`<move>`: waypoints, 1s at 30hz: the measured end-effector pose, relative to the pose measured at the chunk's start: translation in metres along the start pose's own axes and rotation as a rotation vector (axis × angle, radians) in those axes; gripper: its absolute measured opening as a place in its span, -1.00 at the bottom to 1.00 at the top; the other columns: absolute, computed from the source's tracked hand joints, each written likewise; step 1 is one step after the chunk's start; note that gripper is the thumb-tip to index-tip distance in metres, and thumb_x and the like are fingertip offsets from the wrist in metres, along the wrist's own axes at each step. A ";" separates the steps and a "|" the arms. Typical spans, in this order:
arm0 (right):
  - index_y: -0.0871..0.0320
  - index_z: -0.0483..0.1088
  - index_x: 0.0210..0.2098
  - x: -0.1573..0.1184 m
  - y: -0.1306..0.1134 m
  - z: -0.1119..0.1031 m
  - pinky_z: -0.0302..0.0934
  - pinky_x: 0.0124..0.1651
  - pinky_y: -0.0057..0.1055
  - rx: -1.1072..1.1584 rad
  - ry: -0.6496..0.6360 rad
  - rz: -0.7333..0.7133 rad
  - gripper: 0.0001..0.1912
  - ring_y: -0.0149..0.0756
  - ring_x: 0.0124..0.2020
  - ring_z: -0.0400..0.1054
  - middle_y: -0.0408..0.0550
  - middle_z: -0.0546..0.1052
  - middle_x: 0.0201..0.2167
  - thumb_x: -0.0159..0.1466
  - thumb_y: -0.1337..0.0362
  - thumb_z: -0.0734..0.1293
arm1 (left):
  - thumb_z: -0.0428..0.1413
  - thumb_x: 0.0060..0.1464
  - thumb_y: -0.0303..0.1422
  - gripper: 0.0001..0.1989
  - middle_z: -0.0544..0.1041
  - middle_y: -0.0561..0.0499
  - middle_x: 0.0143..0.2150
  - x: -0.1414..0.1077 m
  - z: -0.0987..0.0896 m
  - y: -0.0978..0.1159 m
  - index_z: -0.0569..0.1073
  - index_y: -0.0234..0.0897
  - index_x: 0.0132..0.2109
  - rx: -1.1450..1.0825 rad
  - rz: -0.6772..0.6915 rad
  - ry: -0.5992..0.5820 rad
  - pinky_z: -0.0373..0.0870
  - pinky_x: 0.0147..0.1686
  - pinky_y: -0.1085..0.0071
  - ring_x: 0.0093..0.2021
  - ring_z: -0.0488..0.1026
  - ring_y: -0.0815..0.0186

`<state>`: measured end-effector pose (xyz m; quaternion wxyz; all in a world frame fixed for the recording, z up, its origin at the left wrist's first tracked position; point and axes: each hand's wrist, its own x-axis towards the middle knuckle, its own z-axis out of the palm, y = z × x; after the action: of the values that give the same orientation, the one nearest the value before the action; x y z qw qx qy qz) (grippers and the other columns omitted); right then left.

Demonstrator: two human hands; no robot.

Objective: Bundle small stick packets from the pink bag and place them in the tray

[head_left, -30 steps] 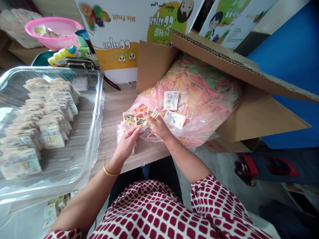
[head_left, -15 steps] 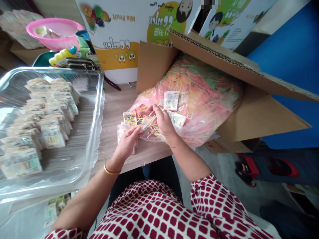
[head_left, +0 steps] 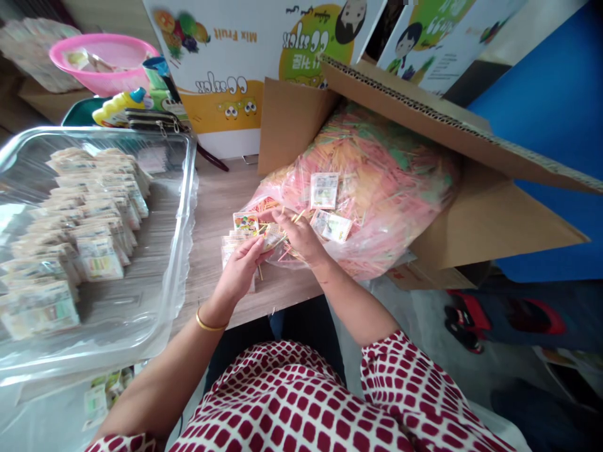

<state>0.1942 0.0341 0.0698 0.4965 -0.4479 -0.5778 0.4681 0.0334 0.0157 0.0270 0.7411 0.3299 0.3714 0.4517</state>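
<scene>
My left hand (head_left: 245,260) pinches a small clear packet (head_left: 272,238) in front of the large bag's mouth. Close beside it, my right hand (head_left: 299,232) is closed on several thin pale sticks (head_left: 298,217), its fingers pointing toward the packet. The large clear plastic bag (head_left: 377,232) bulges with pink, orange and green sticks. Two printed packets lie on that bag, an upper packet (head_left: 324,191) and a lower packet (head_left: 331,226). Left of my hands, a colourful printed packet (head_left: 245,222) lies by a small pile of packets (head_left: 228,250) on the table, partly covered by my left hand.
A clear plastic tray (head_left: 188,207) holding rows of filled packets stands on the left. Behind it are a pink basket (head_left: 106,78), a yellow bottle (head_left: 115,108) and a dark zipped pouch (head_left: 153,119). An open cardboard box (head_left: 494,220) surrounds the bag; printed cartons (head_left: 217,63) stand behind.
My right hand has shifted slightly left and turned over the packet with the sticks. My left hand has stayed nearly in place, pinching the packet.
</scene>
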 end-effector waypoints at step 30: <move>0.00 0.51 0.04 0.002 -0.009 -0.011 0.32 0.25 -0.15 0.061 -0.085 0.066 -0.38 -0.18 0.11 0.48 -0.03 0.62 -0.01 0.43 -0.28 0.10 | 0.34 0.09 -0.21 -0.67 0.63 -0.12 0.09 -0.006 0.005 0.012 0.64 -0.28 -0.05 -0.019 -0.080 0.001 0.60 0.07 0.13 0.12 0.56 0.05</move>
<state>0.2045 0.0361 0.0801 0.4690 -0.4310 -0.5689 0.5201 0.0309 0.0135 0.0408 0.7615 0.3073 0.3805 0.4253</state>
